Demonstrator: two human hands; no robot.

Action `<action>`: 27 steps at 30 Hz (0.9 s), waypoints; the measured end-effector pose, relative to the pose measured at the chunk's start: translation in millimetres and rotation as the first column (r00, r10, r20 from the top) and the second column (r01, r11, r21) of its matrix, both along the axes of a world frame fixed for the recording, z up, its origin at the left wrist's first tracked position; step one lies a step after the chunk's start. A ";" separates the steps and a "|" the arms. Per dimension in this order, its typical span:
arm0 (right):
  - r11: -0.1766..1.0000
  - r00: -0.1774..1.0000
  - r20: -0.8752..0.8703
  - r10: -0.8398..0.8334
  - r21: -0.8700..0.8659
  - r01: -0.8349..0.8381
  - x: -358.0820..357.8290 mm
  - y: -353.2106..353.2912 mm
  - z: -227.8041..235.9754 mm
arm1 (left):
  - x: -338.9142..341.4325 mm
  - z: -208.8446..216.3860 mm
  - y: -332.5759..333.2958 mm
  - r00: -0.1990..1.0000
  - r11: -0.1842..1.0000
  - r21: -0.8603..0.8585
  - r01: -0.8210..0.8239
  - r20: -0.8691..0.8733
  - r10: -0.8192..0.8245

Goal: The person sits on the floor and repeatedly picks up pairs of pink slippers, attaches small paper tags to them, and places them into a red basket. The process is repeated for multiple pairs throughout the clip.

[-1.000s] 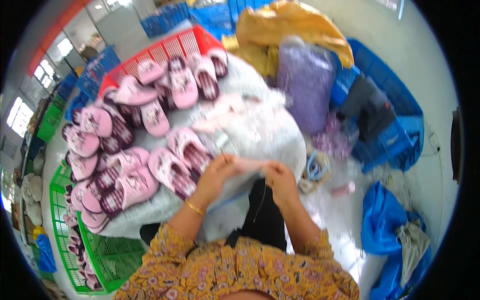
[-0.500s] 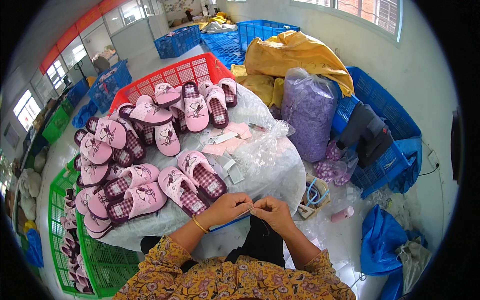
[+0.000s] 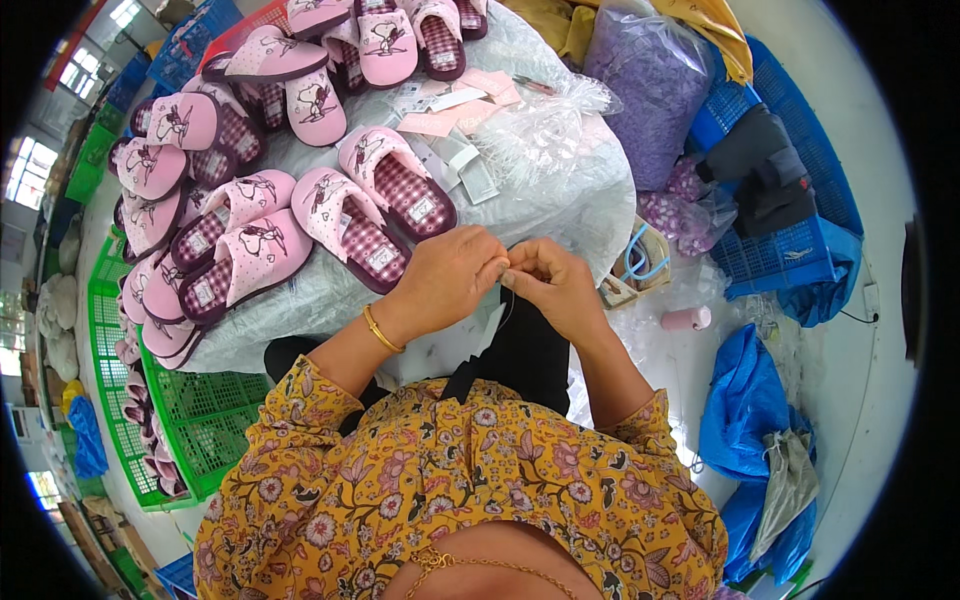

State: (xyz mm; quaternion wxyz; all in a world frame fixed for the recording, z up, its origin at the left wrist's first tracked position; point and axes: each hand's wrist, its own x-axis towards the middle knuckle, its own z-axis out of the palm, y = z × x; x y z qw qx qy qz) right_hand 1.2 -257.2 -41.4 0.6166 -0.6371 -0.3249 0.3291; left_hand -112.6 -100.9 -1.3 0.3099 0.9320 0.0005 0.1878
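My left hand (image 3: 447, 278), with a gold bangle at its wrist, is closed in a pinch above my lap. What its fingertips hold is too small to make out. Against them my right hand (image 3: 552, 287) is pinched shut too, and a fine thread (image 3: 513, 300) hangs down from its fingers. Just beyond my hands, a pair of pink slippers (image 3: 397, 180) with checked maroon insoles lies on the plastic-covered table (image 3: 300, 320). Paler tags (image 3: 463, 165) and pink cards (image 3: 425, 124) are spread behind the slippers, close to small snips (image 3: 533, 85).
Many more pink slippers (image 3: 262, 245) crowd the table's left side. Green crates (image 3: 210, 420) stand below it, with a red crate (image 3: 262, 20) behind. At the right are a bag of purple pieces (image 3: 650, 95), a small box (image 3: 640, 265), a blue crate (image 3: 770, 262) and a pink bottle (image 3: 686, 318).
The view has tipped downward, so the table and slippers sit higher and more of my shirt shows. My hands stay pinched together at the fingertips.
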 end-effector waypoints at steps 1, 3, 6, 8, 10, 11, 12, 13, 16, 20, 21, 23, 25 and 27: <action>0.999 0.999 -0.028 -0.019 0.038 0.021 -1.5 1.4 -1.5 | 0.5 0.2 1.1 1.000 1.000 -0.021 -0.013 -0.018 0.013; 1.000 0.999 -0.038 -0.009 0.000 0.009 2.0 2.8 -4.7 | 1.4 1.3 5.7 0.998 0.997 -0.058 -0.044 -0.056 0.041; 0.999 0.999 -0.031 -0.044 -0.011 0.043 6.7 6.0 -14.7 | 15.0 2.0 35.5 0.994 0.993 0.030 -0.112 -0.006 0.112; 0.998 0.997 -0.029 -0.070 0.006 0.070 7.8 9.1 -19.4 | 28.5 2.6 56.1 0.995 0.964 0.245 -0.099 0.035 0.094; 0.995 0.995 -0.028 -0.092 0.037 0.093 10.2 14.2 -20.5 | 44.2 -2.8 72.7 0.999 0.925 0.379 -0.029 0.026 0.020; 0.994 0.994 -0.041 -0.097 0.041 0.099 11.3 15.0 -22.4 | 52.6 -5.0 79.3 1.000 0.903 0.430 0.017 -0.008 -0.015; 0.994 0.993 -0.055 -0.101 0.045 0.104 12.2 15.9 -24.9 | 57.8 -6.5 83.3 0.999 0.894 0.448 0.023 -0.033 -0.009; 0.993 0.992 -0.068 -0.104 0.048 0.107 12.9 16.7 -26.7 | 62.4 -7.2 85.7 0.998 0.884 0.466 0.028 -0.057 -0.001; 0.991 0.988 -0.081 -0.133 0.001 0.133 15.6 13.0 -23.1 | 73.2 -0.7 93.9 0.998 0.908 0.418 0.023 -0.060 0.002; 0.992 0.984 -0.128 -0.125 0.001 0.127 18.7 8.3 -24.2 | 86.9 1.2 138.3 0.977 0.914 0.350 -0.204 0.011 0.213; 0.992 0.983 -0.134 -0.124 0.006 0.126 18.3 8.7 -23.3 | 88.4 3.7 155.0 0.969 0.903 0.357 -0.238 0.022 0.247; 0.992 0.980 -0.157 -0.120 0.015 0.124 18.0 10.3 -24.3 | 91.3 4.9 190.1 0.935 0.875 0.406 -0.263 -0.116 0.335; 0.991 0.974 -0.190 -0.123 0.020 0.129 17.5 10.9 -29.2 | 95.0 3.7 220.9 0.864 0.872 0.397 -0.287 -0.285 0.414; 0.992 0.974 -0.190 -0.123 0.006 0.127 18.4 11.7 -33.8 | 98.2 -1.5 247.3 0.743 0.882 0.336 -0.331 -0.483 0.463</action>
